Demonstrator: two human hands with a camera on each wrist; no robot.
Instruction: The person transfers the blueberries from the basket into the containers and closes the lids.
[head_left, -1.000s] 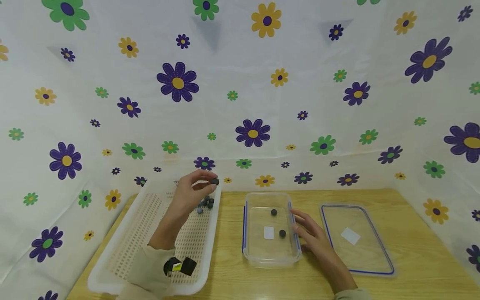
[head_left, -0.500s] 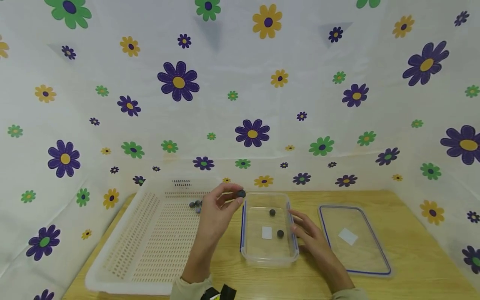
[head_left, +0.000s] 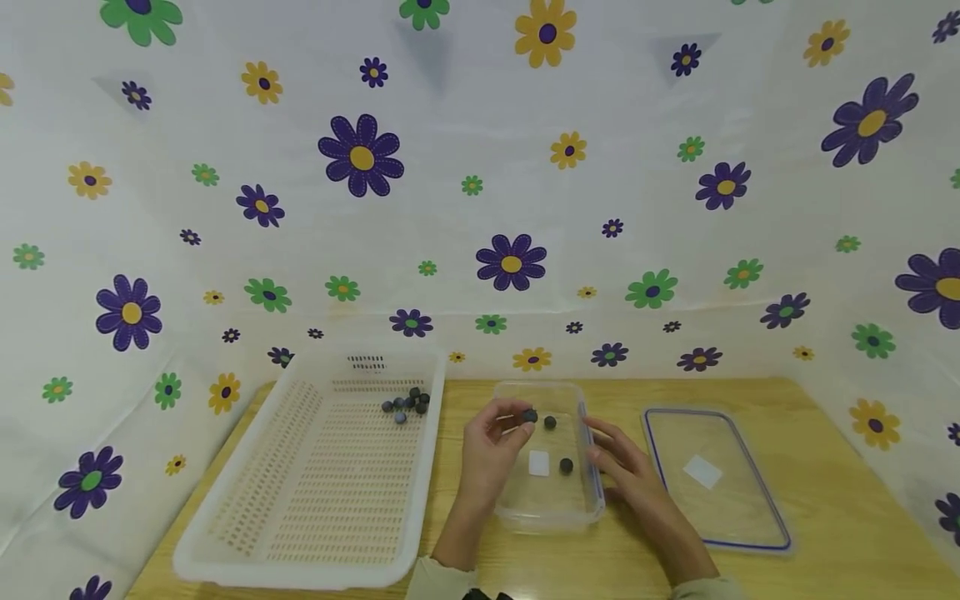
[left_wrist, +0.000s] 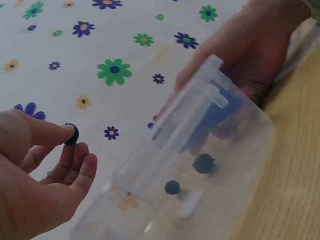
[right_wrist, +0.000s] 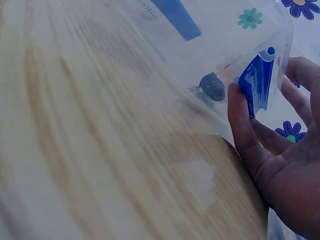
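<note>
My left hand [head_left: 487,454] pinches a blueberry [head_left: 530,415] between thumb and fingertips, above the left half of a clear plastic box [head_left: 525,521]. In the left wrist view the pinched blueberry stands apart from the box wall. Two other blueberries lie on the box floor, a nearer blueberry [head_left: 566,466] and a farther blueberry [head_left: 551,422], beside a white square label [head_left: 539,463]. My right hand [head_left: 637,483] rests against the box's right side, its fingers loosely extended. In the right wrist view a fingertip touches the blue-edged side clip [right_wrist: 257,82].
A white perforated basket [head_left: 225,500] stands on the left, with several blueberries [head_left: 401,417] near its far right corner. The box's blue-rimmed lid [head_left: 738,492] lies flat on the wooden table [head_left: 840,492] to the right. A flower-patterned sheet [head_left: 442,225] closes off the back and sides.
My left hand has carried the blueberry rightward from over the basket to over the box, and lower. My right hand has stayed at the box's side.
</note>
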